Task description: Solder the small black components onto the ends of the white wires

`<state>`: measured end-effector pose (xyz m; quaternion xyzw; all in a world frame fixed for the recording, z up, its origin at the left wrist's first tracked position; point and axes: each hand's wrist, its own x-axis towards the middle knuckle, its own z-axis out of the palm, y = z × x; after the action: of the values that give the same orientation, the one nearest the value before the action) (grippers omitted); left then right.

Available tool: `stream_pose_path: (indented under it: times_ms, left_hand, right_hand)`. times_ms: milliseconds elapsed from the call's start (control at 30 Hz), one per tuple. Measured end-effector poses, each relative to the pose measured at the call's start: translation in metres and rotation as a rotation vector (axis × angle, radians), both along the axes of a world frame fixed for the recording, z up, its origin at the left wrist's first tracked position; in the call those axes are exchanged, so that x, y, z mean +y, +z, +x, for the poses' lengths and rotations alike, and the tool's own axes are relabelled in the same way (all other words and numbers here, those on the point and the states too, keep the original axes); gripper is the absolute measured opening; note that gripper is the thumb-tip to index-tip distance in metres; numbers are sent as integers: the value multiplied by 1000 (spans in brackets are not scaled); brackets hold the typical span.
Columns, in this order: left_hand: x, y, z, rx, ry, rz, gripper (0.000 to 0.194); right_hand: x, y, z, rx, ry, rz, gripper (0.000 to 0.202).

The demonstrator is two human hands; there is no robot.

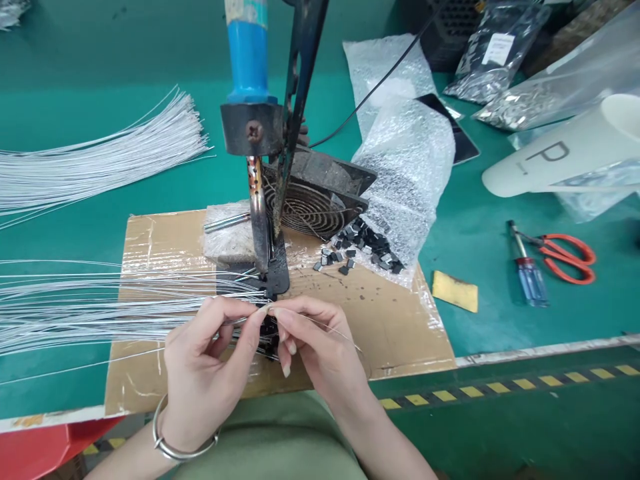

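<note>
- L hand (213, 373): thumb & index tips pinched tight, other fingers curled under
- R hand (327, 347): matching pinch, tips meeting the L's, other fingers loosely bent
- Thin strand (341, 333) at the joined fingertips, trailing back over R hand; its far end under the tips is hidden, so can't tell what else is gripped
- Strand looks v fine: could kink or slip if the pinch loosens or hands pull unevenly
- Soldering iron (259, 220) clamped tip-down just beyond the fingertips; can't tell if it's hot, but if so, a small slip fwd = burn
- White wires (145, 328) lie loose from the left over cardboard (400, 333), ends nr the hands; L wrist's bracelet (176, 456) might snag & drag them out of line
- Small black parts (370, 243) lie in a loose pile nr fan (333, 175); a knock to the bubble wrap (405, 180) could scatter them
</note>
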<state>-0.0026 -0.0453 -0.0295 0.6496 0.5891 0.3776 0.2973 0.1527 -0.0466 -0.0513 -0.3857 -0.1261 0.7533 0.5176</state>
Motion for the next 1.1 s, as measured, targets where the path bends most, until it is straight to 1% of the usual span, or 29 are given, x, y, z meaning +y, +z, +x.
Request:
stream_pose_path:
  times_ms: [133,300,400,467,533,567,633,667,700,733,800,833,900,1000,1100]
  left_hand:
    - [-2,-4,3,-17,19,19,6]
    - [-4,-6,6,-74,59,-4,5]
    - [-3,-6,7,-81,65,-18,3]
    - [-1,-6,6,-78,80,-44,4]
    - [2,-4,3,-81,96,-86,5]
    - [4,-3,2,-88,103,-111,6]
    - [6,1,1,-108,105,-171,7]
    - [7,3,1,-119,97,-200,8]
    - [8,4,1,-132,94,-226,9]
    - [8,6,2,-147,98,-242,9]
    - [6,9,4,-176,131,-254,9]
    - [4,10,5,-187,157,-252,9]
    - [2,11,8,-199,200,-253,8]
    - [0,13,10,-189,215,-262,6]
    - [1,13,10,-170,216,-260,7]
  right_hand:
    - [-1,1,-4,45,-52,-19,13]
    - [-2,0,-12,82,-109,-60,16]
    - [-3,-2,-13,56,-93,-52,16]
    - [-3,-4,-7,-15,-62,-7,20]
    - [-2,-6,5,-202,-78,76,22]
    - [0,-7,13,-358,-111,131,20]
    - [6,-9,34,-790,-183,268,13]
    - [11,-10,45,-1021,-188,367,14]
    - [16,-11,55,-1226,-145,493,17]
    - [22,-12,66,-1391,-63,619,19]
    - [34,-15,82,-1610,115,806,19]
    - [39,-17,88,-1674,177,854,17]
    - [44,-21,94,-1729,227,888,12]
    - [43,-25,94,-1739,189,869,7]
    - [34,-24,89,-1717,122,803,6]
